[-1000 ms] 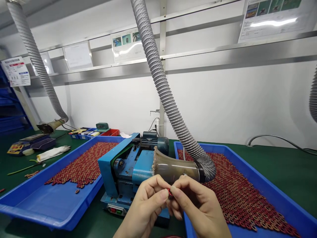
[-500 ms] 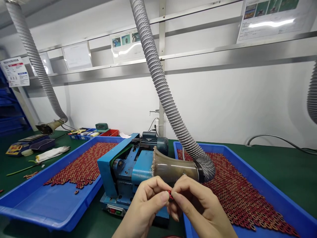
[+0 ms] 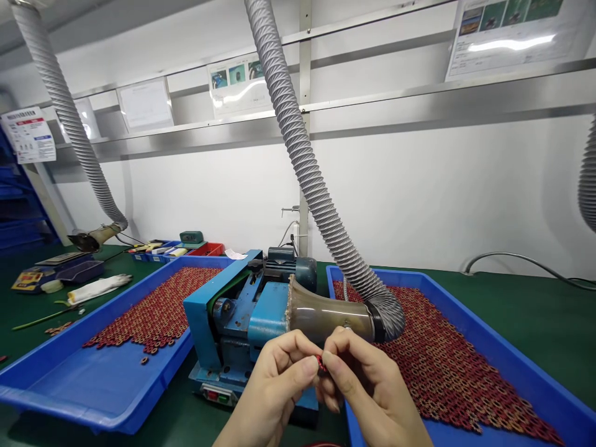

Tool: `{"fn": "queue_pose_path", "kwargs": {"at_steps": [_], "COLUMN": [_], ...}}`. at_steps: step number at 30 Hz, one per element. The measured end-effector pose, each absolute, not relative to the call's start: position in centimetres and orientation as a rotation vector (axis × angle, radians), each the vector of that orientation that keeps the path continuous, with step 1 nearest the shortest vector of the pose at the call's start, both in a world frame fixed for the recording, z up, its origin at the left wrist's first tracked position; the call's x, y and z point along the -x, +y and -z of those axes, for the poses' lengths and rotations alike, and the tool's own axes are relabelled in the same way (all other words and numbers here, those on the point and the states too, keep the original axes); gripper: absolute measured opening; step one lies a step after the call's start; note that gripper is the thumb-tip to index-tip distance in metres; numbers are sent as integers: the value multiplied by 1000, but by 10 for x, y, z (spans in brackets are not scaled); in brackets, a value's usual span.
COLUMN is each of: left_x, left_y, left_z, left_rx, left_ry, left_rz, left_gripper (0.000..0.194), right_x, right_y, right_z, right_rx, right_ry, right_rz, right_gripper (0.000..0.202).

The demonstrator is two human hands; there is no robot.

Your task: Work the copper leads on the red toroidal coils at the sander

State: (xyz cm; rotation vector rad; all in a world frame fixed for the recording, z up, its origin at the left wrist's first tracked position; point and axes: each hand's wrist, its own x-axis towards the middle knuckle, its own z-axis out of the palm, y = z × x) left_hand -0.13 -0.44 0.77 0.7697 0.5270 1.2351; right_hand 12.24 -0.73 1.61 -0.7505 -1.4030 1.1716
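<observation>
My left hand (image 3: 274, 388) and my right hand (image 3: 367, 388) meet low in the middle of the view, both pinching one small red ring-shaped part (image 3: 320, 363) between thumbs and forefingers. They hover just in front of a blue belt machine (image 3: 235, 316) with a brownish suction funnel (image 3: 321, 316) on a grey ribbed hose (image 3: 302, 161). A blue tray (image 3: 107, 391) on the left and a blue tray (image 3: 512, 366) on the right each hold many of the same red parts (image 3: 447, 366).
The bench has a green mat (image 3: 535, 310). At the far left lie a white glove (image 3: 97, 287), a scale (image 3: 69, 267), small bins (image 3: 186, 248) and a second hose with a funnel (image 3: 93, 237). A grey cable (image 3: 521, 257) runs along the wall at the right.
My hands stay in nearly the same spot; the fingers shift slightly around the small red part, and my right hand rises a little.
</observation>
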Motion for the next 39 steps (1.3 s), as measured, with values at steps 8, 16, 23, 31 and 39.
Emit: {"fn": "queue_pose_path", "kwargs": {"at_steps": [8,16,23,31,39], "left_x": [1,1,1,2,5], "left_y": [-3,-3,-4,-2,-4], "left_z": [-6,-6,-8,-7,-9], "left_rx": [-759,-749,-735,-746,-766], "left_ry": [516,499,492,487,495], "left_rz": [-1240,-1227,-1227,-1216,-1238], "left_gripper": [32,32,31,29,27], "right_x": [-121,-121,-119,-119,-125], "right_y": [-8,-7,-7,-7,-1], "right_z": [-14,-15,-16,-14,-7], "right_rx": [767,777,769,746,620], "right_ry": [-1369,-1341,-1312,-1214,-1332], "right_rz": [-1196,-1201,-1219,-1271,-947], "right_gripper": [44,45,46,44,20]}}
